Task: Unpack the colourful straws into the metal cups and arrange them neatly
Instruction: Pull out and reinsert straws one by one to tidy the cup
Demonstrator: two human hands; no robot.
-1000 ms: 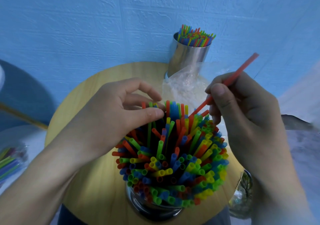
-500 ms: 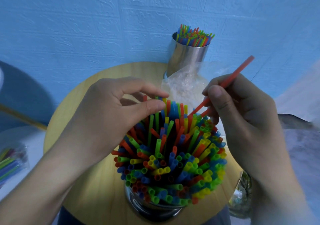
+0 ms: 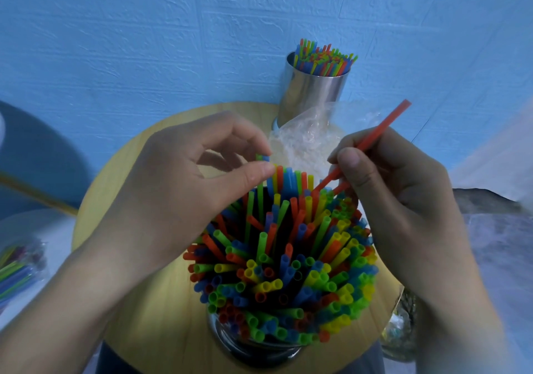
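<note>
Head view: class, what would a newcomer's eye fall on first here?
The fan of bright straws bursts from the near cup at centre. Above it, the right hand holds a red straw slanting up-right, while the left hand pinches straw tips. The far cup, also full, stands behind.

A round wooden table (image 3: 161, 330) stands against a blue wall (image 3: 144, 42) with a rough, block-patterned surface. At the table's near right edge sits a glass jar (image 3: 399, 336), its contents too blurred to make out. To the left, a dark blue rounded shape (image 3: 34, 157) lies lower than the table, crossed by a thin yellow strip (image 3: 37, 194) running at a slant. Below that is a pale surface (image 3: 57, 229). On the right lies a grey mottled surface (image 3: 496, 244), possibly stone.
</note>
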